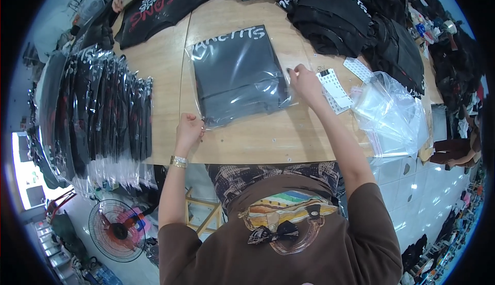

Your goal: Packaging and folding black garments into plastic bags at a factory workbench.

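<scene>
A folded black T-shirt [234, 73] with pale lettering along its top lies flat inside a clear plastic bag [219, 121] on the wooden table. My left hand [190, 129] is closed at the bag's lower left corner, with thumb and fingers pinched on the plastic. At the bag's right edge my right hand [305, 85] has its fingers bent and pinched together on the film. Just beside the right hand lie white sticker sheets [335, 91] with small dark marks.
On the left stands a long row of bagged black shirts [98, 115]. Loose clear bags [392, 115] lie at the right. Piles of black shirts [330, 17] fill the far right; another shirt [170, 6] lies spread at the far left, near another person's hand [117, 4]. A fan [118, 231] stands lower left.
</scene>
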The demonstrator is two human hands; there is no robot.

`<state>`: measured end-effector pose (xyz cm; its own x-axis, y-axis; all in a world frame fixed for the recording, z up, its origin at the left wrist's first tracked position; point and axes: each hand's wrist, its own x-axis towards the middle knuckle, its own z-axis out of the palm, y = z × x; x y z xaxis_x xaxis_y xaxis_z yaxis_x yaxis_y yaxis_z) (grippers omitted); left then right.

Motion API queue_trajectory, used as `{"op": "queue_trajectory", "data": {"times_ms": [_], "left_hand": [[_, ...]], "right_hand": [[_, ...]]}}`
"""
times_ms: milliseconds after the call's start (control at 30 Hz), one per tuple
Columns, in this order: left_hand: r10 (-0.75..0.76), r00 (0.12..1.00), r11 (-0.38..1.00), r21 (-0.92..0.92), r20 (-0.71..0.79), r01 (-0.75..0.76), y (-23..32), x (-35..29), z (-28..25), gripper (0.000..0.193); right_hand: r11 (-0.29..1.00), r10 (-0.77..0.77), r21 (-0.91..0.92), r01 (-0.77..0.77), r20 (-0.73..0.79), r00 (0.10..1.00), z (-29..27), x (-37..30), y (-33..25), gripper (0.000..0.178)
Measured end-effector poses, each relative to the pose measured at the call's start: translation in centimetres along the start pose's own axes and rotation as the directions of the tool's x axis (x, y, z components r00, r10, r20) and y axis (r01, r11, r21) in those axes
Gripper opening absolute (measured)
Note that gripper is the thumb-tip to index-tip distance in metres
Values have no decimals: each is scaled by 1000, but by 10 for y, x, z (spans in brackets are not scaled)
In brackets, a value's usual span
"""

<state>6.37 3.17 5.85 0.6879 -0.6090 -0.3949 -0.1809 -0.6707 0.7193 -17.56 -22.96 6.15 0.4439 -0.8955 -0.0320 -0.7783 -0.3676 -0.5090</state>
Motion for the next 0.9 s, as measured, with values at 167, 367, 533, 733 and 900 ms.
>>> {"op": "queue_trajectory", "data": {"times_ms": [167,367,533,733,900], "left_hand": [[284,916,826,558,-282,-84,43,-25,7,37],[771,636,533,588,-41,-609,56,-7,45,60],[654,755,664,517,-50,-540,24,6,54,63],[255,735,695,-410,-628,-591,-31,35,54,50],[88,761,526,-619,-642,-583,-33,31,48,39]], "right_hand": [[996,18,-86,-31,-141,990,24,3,-34,47],[880,-441,-368,302,-391,808,47,0,-33,61],[956,-251,-213,203,-227,941,41,1,-30,67],[832,163,543,-114,-42,986,75,61,7,38],[772,-109,636,-3,137,984,-34,54,-61,14]]}}
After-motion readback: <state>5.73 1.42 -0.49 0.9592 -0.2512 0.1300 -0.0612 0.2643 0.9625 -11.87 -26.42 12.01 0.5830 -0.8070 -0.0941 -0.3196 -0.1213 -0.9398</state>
